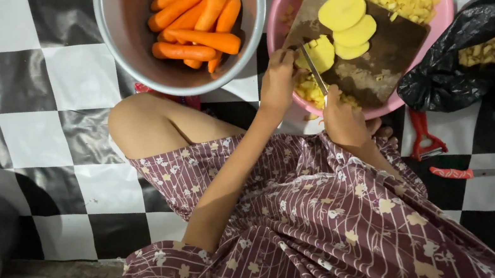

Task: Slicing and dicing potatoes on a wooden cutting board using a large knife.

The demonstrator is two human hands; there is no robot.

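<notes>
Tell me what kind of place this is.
Likely a home kitchen floor used for food prep: black-and-white checkered floor, a metal bowl of peeled carrots, and a cutting board where the right hand slices potato with a knife.

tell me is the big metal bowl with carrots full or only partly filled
Partly filled. The round grey metal bowl holds a small pile of peeled orange carrots on one side, with bare inner wall and bottom showing beside them.

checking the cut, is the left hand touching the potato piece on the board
Touching. The head view shows the left hand with fingertips pressed on the potato piece beside the knife.
</notes>
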